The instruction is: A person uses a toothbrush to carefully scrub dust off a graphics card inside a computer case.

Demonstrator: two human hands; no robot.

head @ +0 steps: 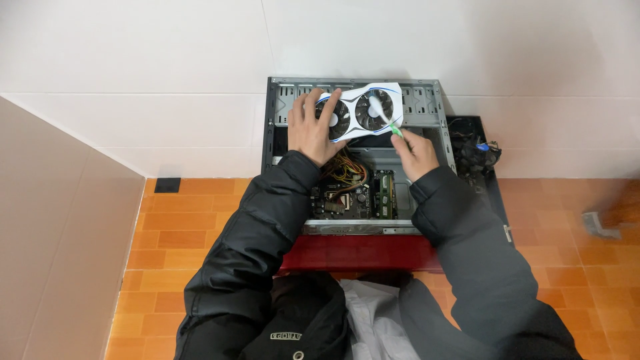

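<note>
Two hands worked over an open computer case (427, 100) that lay on its side on a red stand (360, 253), against the white tiled wall. The left hand (312, 130) was closed on the left end of a white graphics card (363, 110) with two dark fans, fingers curled over its top edge and thumb below, holding it tilted above the far part of the case. The right hand (415, 152) sat just to the right of and nearer than the card, fingers pinched shut round the green handle of a small brush (385, 115), whose pale head rested on the right-hand fan. Below the card, inside the case, lay the motherboard (353, 197) with a bundle of yellow and red cables (347, 170). A black side panel (490, 180) with a tangle of parts on it lay right of the case on the orange tiled floor (173, 227).
</note>
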